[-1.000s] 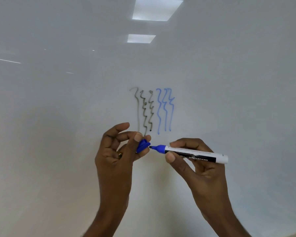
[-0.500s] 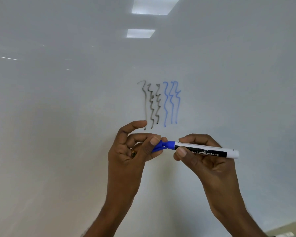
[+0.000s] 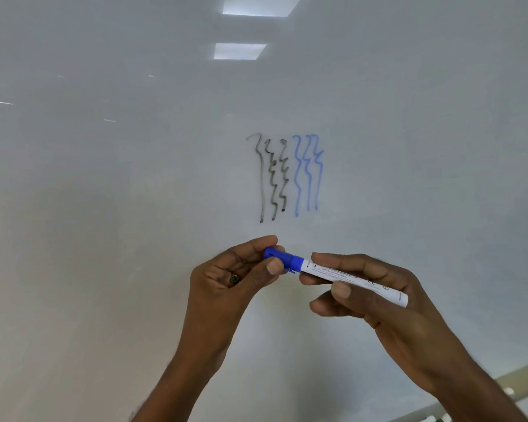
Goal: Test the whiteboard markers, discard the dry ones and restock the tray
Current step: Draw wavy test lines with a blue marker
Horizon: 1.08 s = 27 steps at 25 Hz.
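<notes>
A white-barrelled blue whiteboard marker (image 3: pixel 351 277) lies almost level in front of the whiteboard (image 3: pixel 104 208). Its blue cap (image 3: pixel 282 257) sits on the tip end. My left hand (image 3: pixel 235 275) pinches the cap between thumb and fingers. My right hand (image 3: pixel 366 287) grips the white barrel, thumb underneath. Above the hands the board carries three grey-black squiggles (image 3: pixel 272 178) and three blue squiggles (image 3: pixel 308 175).
Ceiling lights reflect in the glossy board at the top (image 3: pixel 256 6). The board's lower edge and a strip of ledge (image 3: pixel 500 388) show at the bottom right, with small objects there too blurred to name.
The cap, held apart from the bare blue tip a second ago, has been pushed onto the marker. Both hands have drifted right and the marker now tilts down to the right.
</notes>
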Motion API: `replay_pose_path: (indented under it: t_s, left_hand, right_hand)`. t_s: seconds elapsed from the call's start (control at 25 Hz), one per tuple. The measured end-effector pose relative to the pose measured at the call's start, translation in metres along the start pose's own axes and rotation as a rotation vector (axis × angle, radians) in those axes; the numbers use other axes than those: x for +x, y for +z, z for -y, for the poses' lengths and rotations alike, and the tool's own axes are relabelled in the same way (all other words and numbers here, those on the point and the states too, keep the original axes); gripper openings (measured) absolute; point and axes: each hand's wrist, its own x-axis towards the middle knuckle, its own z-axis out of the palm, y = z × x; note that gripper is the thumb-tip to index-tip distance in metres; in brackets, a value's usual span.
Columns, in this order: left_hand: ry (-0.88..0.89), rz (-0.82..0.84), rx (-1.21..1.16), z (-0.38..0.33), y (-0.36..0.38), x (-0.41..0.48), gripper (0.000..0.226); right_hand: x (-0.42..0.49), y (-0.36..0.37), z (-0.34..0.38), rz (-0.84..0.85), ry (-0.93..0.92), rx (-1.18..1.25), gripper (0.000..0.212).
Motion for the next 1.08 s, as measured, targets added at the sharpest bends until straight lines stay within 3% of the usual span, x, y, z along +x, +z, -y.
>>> replay_pose_path:
  t_s: [0.12, 0.28, 0.36, 0.68, 1.08]
  left_hand:
    - [-0.044, 0.085, 0.033, 0.003, -0.01, 0.0, 0.025]
    - [-0.085, 0.197, 0.032, 0.007, -0.019, -0.001, 0.026]
    - [-0.091, 0.226, 0.027, 0.008, -0.023, -0.002, 0.025]
    - [-0.028, 0.329, 0.069, 0.006, -0.034, -0.005, 0.021]
    - [-0.129, 0.297, 0.129, 0.033, -0.036, -0.019, 0.024]
  right_hand:
    - [-0.005, 0.003, 0.005, -0.06, -0.049, -0.207, 0.025]
    - [-0.015, 0.007, 0.006, -0.167, -0.392, -0.746, 0.024]
    - [-0.017, 0.009, 0.006, -0.126, -0.451, -0.838, 0.026]
    - [-0.025, 0.014, -0.003, -0.177, -0.354, -0.66, 0.022]
    - [-0.033, 0.025, -0.025, -0.277, 0.083, -0.324, 0.031]
